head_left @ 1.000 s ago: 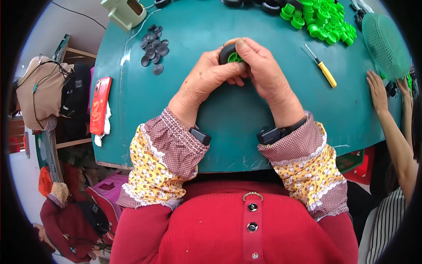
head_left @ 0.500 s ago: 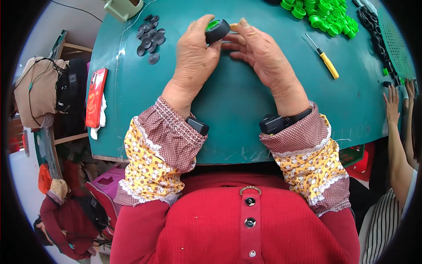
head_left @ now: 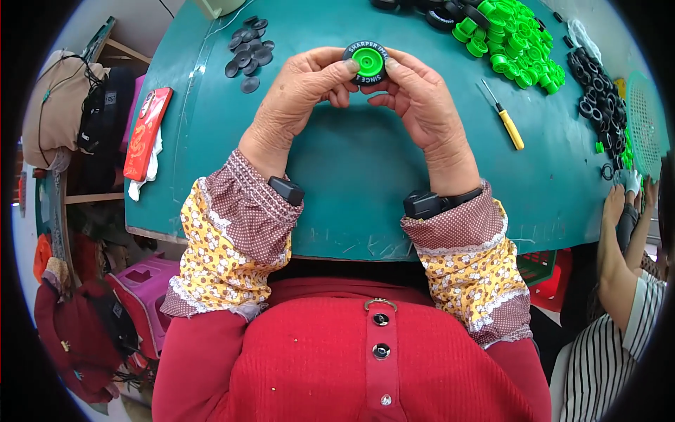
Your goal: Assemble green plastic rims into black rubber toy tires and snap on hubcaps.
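Both hands hold one small toy wheel (head_left: 368, 63), a black tyre with a bright green hub, above the far middle of the table. My left hand (head_left: 307, 83) has its thumb on the wheel's left edge, fingers curled behind it. On the right edge presses the thumb of my right hand (head_left: 416, 88), with its fingers bent behind and below. The green hub faces up toward me. Black round discs (head_left: 247, 50) lie in a loose group left of my left hand. A heap of green wheel hubs (head_left: 517, 46) is beyond my right hand.
A yellow-handled screwdriver (head_left: 511, 128) lies right of my hands on the green table (head_left: 351, 176). Black tyres (head_left: 601, 91) line the right side by a green mesh basket (head_left: 643, 116). A red phone (head_left: 148, 133) rests at the left edge. A co-worker's arms (head_left: 615, 232) reach in at right.
The wheel has turned from edge-on to hub-up. My right hand, apart from the tyre before, now grips its right side. More of the hub heap and tyres has come into view.
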Motion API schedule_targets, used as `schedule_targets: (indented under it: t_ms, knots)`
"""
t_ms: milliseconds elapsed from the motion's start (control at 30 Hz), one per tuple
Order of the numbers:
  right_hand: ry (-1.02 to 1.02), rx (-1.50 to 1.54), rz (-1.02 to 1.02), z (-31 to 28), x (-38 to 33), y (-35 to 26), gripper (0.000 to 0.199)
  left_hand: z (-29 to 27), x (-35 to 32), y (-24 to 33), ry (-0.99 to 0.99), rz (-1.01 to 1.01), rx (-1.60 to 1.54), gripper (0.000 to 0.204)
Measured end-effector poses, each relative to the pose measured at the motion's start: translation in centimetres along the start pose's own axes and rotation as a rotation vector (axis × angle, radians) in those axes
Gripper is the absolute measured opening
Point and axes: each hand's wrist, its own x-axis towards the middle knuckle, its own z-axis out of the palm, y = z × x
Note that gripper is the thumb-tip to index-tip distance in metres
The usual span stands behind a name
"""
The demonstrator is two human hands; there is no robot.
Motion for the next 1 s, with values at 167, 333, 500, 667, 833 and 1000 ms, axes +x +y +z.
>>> schedule_targets:
  t_ms: [167,333,500,667,833,1000]
  knots:
    - [0.046,-0.072,-0.024,0.1,0.1,0.2,0.030,0.2,0.1,-0.4,0.033,0.033,0.068,0.036]
    - [0.021,-0.119,-0.047,-0.1,0.0,0.5,0.029,0.6,0.0,-0.5,-0.020,0.089,0.145,0.034]
    - [0.097,-0.361,-0.164,0.1,0.3,1.3,0.024,1.2,0.0,-0.9,0.014,0.144,0.302,0.032]
    - [0.196,-0.451,-0.187,0.0,0.7,2.4,0.022,1.5,0.0,-1.2,0.037,0.099,0.473,0.031]
    - [0.191,-0.379,-0.132,0.4,0.3,1.9,0.026,1.5,0.2,-1.4,0.025,0.097,0.310,0.030]
    - [0.049,-0.467,-0.198,0.6,0.0,1.4,0.037,0.8,0.5,-1.3,0.088,0.061,0.034,0.030]
